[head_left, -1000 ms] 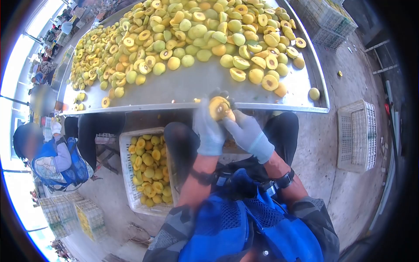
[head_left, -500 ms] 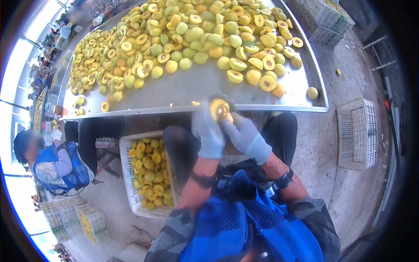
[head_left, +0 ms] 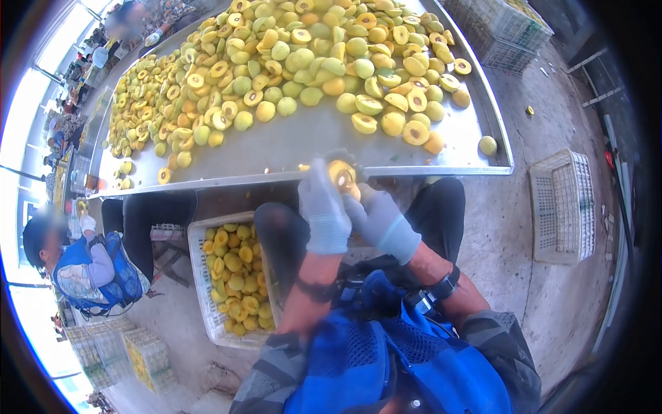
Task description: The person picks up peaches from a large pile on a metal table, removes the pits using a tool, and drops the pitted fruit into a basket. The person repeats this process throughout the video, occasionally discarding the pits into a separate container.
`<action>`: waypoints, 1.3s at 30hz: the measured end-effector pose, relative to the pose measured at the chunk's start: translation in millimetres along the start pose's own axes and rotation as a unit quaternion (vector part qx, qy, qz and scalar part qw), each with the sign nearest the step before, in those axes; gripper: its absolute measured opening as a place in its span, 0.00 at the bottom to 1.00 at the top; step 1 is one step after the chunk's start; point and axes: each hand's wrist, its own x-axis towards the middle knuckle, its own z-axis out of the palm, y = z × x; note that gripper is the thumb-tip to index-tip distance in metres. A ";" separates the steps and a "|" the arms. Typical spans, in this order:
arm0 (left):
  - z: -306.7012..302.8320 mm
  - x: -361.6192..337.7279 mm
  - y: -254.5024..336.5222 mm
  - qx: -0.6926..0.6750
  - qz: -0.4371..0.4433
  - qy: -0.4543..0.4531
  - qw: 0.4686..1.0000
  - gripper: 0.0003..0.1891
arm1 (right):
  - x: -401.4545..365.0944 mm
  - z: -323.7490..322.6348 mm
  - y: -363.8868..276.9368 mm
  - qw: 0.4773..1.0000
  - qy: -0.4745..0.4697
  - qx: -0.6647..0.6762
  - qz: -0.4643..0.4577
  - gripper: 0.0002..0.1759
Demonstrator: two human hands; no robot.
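Both my hands, in grey gloves, meet just in front of the metal table's near edge [head_left: 227,181]. My left hand [head_left: 324,207] is closed on a halved yellow fruit [head_left: 340,172], whose cut face with a brown pit hollow shows. My right hand [head_left: 378,215] is pressed up against the same fruit from the right, its fingers bent; what lies between its fingertips is too small to make out. Beyond them a heap of whole and halved yellow-green fruit [head_left: 303,69] covers much of the table.
A white crate [head_left: 196,290] of fruit halves stands on the floor at my left. Another crate [head_left: 562,210] is at the right. Stacked crates [head_left: 507,52] stand at the back right. A co-worker [head_left: 96,269] sits at the left. One fruit [head_left: 487,145] lies near the table's right corner.
The view has shifted slightly. Both my hands stay together at the table's edge around the fruit, with only a small change in the fingers.
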 end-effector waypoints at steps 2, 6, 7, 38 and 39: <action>-5.9 2.8 -4.3 0.054 0.027 -0.024 0.998 0.20 | -1.2 1.4 2.6 1.000 0.011 -0.003 -0.015 0.23; -2.6 1.3 -1.2 0.030 -0.006 -0.014 0.999 0.19 | -1.3 -6.3 -0.3 0.999 -0.020 0.045 -0.014 0.22; -3.3 2.2 -3.6 0.063 0.008 -0.006 0.998 0.18 | -2.3 -6.7 0.2 0.999 -0.015 0.035 -0.013 0.22; 2.3 0.7 19.1 0.140 0.022 -0.111 0.984 0.34 | -13.7 -30.2 -11.0 0.890 -0.240 0.373 0.109 0.25; 0.8 2.0 20.6 0.148 0.034 -0.133 0.979 0.32 | -13.0 -31.4 -12.3 0.868 -0.265 0.406 0.107 0.25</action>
